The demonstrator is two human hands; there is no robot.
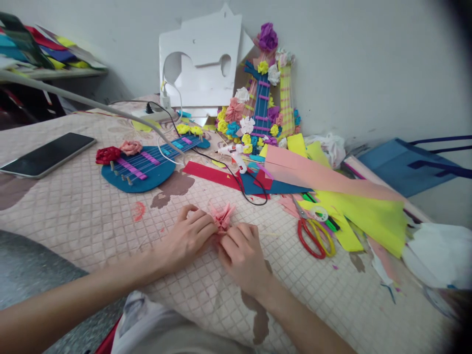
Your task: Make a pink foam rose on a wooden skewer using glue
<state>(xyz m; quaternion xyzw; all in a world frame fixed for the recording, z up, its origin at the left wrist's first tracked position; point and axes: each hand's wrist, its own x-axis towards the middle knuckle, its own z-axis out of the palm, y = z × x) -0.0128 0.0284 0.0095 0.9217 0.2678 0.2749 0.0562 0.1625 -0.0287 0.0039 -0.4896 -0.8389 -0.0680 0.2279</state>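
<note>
The flower (223, 216), pink and fringed, lies well left of the scissors (313, 236). The left hand (188, 236) and right hand (241, 250) meet at its base, fingertips pinched onto it from both sides. Risk: if either pinch slackens, its layers would likely spring apart; excess pressure could flatten the fringe.

The base of the pink paper flower (223, 216) is hidden inside the grip of left hand (188, 239) and right hand (242, 254); far right of it, a white heap (438, 253) is blurred.
</note>
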